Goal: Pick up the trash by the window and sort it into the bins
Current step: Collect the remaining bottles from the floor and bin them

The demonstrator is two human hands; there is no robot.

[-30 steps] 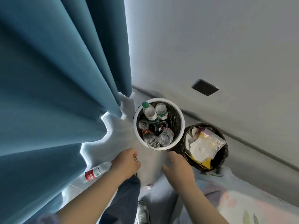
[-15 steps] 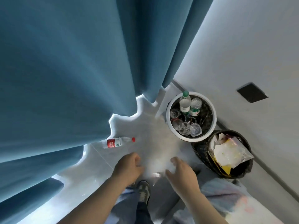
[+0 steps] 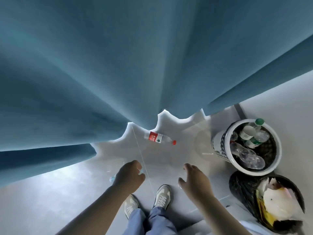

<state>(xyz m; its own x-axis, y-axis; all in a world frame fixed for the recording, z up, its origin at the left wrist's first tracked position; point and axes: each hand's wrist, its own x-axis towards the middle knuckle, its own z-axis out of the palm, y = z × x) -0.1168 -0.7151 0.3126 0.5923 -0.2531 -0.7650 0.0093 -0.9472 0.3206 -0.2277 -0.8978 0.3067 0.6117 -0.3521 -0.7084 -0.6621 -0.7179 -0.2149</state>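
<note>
Red-labelled bottle (image 3: pixel 160 139) lying on its side on the floor (image 3: pixel 67 192), base just at the curtain hem, red cap pointing toward the bins. Touched by neither hand.

Nearer in, just left of the left hand (image 3: pixel 129 175), something clear with a bluish end (perhaps a second, crushed bottle; too faint to say). Left hand low over the floor, fingers curled under; impossible to tell whether anything is pinched in them. Right hand (image 3: pixel 194 180) spread and loose, empty, well short of the bottle.

Off to the right, white bin (image 3: pixel 220 145) crowded with clear bottles, so probably the right home for this one. Just beside it, black-bagged bin (image 3: pixel 240 185) holding paper and wrappers. Pale shoes (image 3: pixel 162 195) below, between the two arms.

Judged as the start of a reach for the bottle, with no contact yet.

Risks from here:
- Light, round and likely empty, so prone to roll under the curtain (image 3: pixel 118 65) at a glancing touch and out of sight.
- Smooth plastic, apt to slip or crumple under a careless squeeze.
- White bin heaped near its rim, so a tossed bottle likely to bounce back out.
- Bins close together, hence easy to drop into the wrong one.
- Clear item near the left hand easy to overlook against the pale floor.
</note>
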